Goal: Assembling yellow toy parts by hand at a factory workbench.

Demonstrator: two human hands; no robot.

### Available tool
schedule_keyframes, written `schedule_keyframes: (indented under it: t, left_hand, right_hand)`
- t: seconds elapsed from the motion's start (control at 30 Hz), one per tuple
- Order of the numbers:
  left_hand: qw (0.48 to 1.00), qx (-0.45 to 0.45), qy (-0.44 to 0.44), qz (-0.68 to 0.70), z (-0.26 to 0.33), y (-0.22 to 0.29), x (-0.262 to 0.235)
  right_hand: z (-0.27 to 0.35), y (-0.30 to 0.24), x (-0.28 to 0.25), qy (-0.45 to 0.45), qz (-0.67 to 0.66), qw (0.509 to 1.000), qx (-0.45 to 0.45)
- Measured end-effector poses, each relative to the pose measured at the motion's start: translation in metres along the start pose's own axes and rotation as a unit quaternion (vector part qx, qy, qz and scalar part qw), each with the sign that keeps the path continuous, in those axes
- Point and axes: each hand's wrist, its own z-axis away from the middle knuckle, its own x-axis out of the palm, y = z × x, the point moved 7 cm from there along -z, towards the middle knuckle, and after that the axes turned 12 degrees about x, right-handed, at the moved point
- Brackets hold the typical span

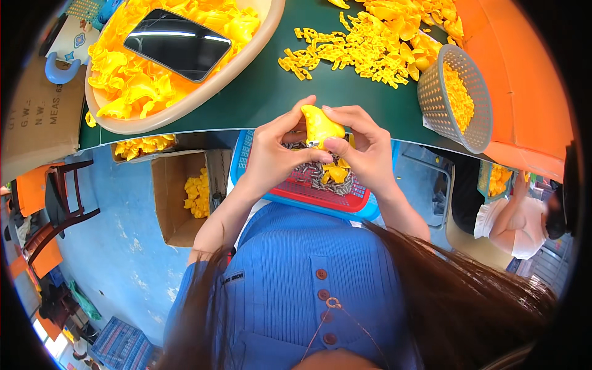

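Note:
Between my two hands is a yellow moulded plastic piece (pixel 323 125), rounded and hollow-looking, with a small silvery part (pixel 313 143) at its lower edge. My left hand (pixel 280 145) pinches it from the left, thumb below and fingers on the far side. My right hand (pixel 361 142) grips it from the right, with its thumb against the lower edge. Under the hands, on my lap, a red basket (pixel 302 192) holds many small metal pins (pixel 345 186) and a few yellow pieces (pixel 336 173). It sits in a blue tray (pixel 345 214).
A large beige tub (pixel 185 120) of yellow parts, with a black phone (pixel 179 44) on top, stands on the green table (pixel 259 92). Small yellow parts (pixel 364 52) are heaped beside a grey basket (pixel 456 98). A cardboard box (pixel 172 203) stands below; another person (pixel 515 225) sits at right.

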Motion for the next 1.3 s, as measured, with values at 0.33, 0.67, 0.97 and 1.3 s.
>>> schedule_keyframes:
  t: [0.33, 0.67, 0.97, 1.3]
  left_hand:
    - [0.987, -0.021, 0.042, 0.151, -0.003, -0.016, 0.012]
    - [0.985, 0.018, 0.07, 0.156, -0.005, -0.019, 0.002]
    - [0.98, 0.098, 0.038, 0.168, 0.003, -0.006, -0.006]
    - [0.99, 0.0, 0.015, 0.139, -0.001, 0.001, 0.001]
  right_hand:
    - [0.007, -0.021, 0.004, 0.044, 0.264, 0.959, -0.089]
    - [0.007, -0.024, 0.007, 0.081, 0.285, 0.939, -0.177]
    - [0.009, -0.016, 0.006, -0.014, 0.094, 0.995, -0.018]
    - [0.01, -0.038, 0.014, 0.036, 0.292, 0.946, -0.138]
